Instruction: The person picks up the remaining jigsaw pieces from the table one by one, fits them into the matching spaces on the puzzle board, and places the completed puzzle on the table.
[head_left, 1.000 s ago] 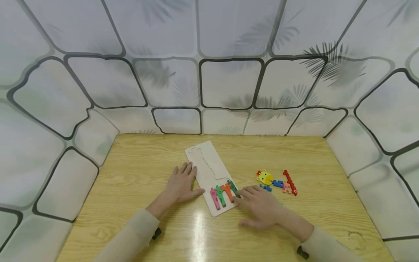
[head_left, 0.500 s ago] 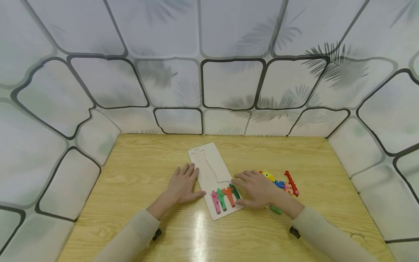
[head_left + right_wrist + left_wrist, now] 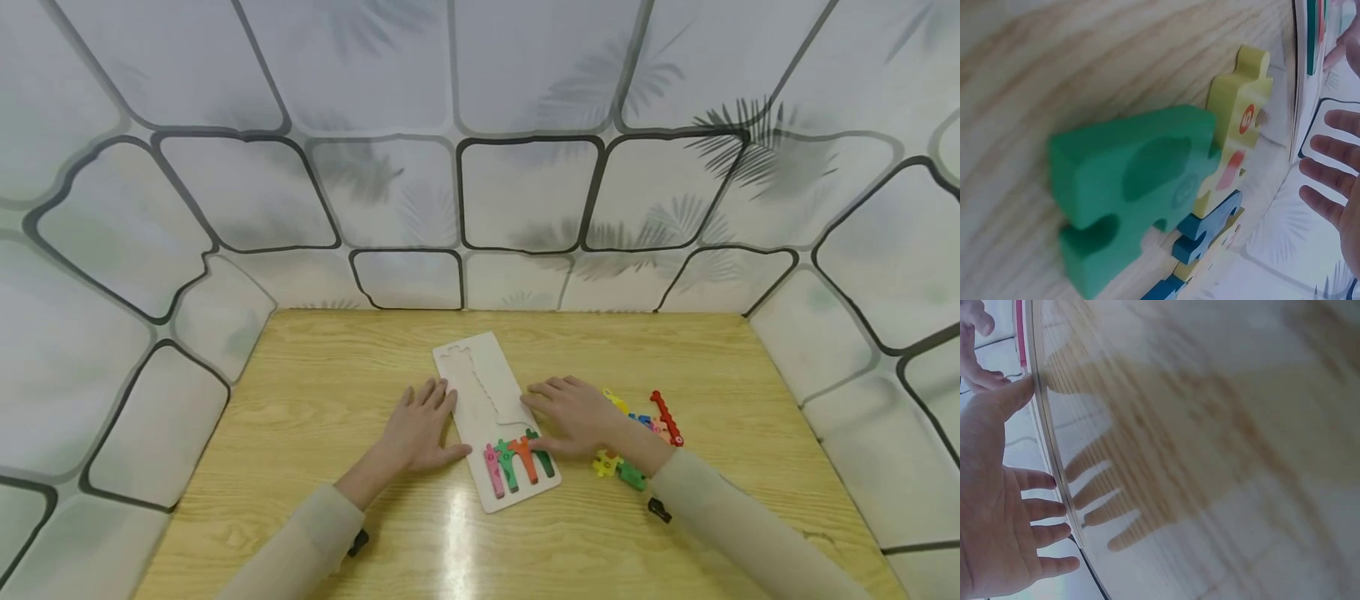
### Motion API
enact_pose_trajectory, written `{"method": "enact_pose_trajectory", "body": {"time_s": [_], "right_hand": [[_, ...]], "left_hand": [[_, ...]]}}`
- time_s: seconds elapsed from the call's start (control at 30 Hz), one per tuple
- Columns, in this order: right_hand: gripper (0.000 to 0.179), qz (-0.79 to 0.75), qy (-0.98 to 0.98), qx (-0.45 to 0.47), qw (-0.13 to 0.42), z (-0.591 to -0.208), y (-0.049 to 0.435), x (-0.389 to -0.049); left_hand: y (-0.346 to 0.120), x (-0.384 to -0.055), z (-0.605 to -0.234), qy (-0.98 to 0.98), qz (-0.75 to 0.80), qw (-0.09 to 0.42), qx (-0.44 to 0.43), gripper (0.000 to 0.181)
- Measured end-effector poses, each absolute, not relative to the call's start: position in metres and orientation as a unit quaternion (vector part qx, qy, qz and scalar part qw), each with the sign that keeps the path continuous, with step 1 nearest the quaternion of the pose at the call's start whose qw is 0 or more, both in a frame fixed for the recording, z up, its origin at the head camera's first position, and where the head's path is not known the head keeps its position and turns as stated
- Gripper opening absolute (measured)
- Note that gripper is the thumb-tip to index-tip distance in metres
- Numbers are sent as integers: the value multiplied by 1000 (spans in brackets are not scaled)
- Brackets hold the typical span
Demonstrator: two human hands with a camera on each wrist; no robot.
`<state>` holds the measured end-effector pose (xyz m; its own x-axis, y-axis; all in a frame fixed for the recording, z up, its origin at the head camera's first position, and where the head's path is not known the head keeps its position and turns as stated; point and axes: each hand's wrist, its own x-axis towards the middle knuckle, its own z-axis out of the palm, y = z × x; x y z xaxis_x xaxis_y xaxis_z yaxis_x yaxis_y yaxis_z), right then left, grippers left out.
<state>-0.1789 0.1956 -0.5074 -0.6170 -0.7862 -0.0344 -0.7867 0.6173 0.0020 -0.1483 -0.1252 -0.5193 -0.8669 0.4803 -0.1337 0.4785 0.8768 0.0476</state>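
A pale puzzle board (image 3: pixel 487 367) with a giraffe-shaped recess lies at a slant on the table. Pink (image 3: pixel 493 471), green (image 3: pixel 506 467), orange (image 3: pixel 523 458) and dark green (image 3: pixel 546 463) leg pieces sit at its near end. My left hand (image 3: pixel 420 427) lies with fingers extended along the board's left edge; in the left wrist view, its fingertips and thumb touch that edge (image 3: pixel 1054 450). My right hand (image 3: pixel 573 417) is at the board's right side, its thumb by the orange and dark green pieces. Its fingers look extended in the right wrist view and pinch nothing.
Loose puzzle pieces lie right of the board, partly behind my right hand and wrist: a yellow head (image 3: pixel 617 402), a red strip (image 3: pixel 667 418), a yellow piece (image 3: pixel 606 463) and a green piece (image 3: pixel 632 476). A blue piece (image 3: pixel 1207 228) shows beside them. A patterned wall (image 3: pixel 532 192) encloses the table.
My right hand has moved forward and left along the board's right side, uncovering the yellow and green loose pieces. The board has shifted slightly nearer and to the right. My left hand has barely moved.
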Motion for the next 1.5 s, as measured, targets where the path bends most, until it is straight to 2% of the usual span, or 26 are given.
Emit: {"method": "enact_pose_trajectory", "body": {"time_s": [0.9, 1.5], "right_hand": [[82, 31, 907, -416, 53, -510, 182, -207], [82, 62, 904, -417, 74, -512, 182, -200]], "left_hand": [[-121, -138, -515, 956, 24, 86, 278, 99], [-121, -139, -518, 954, 20, 79, 289, 97]]}}
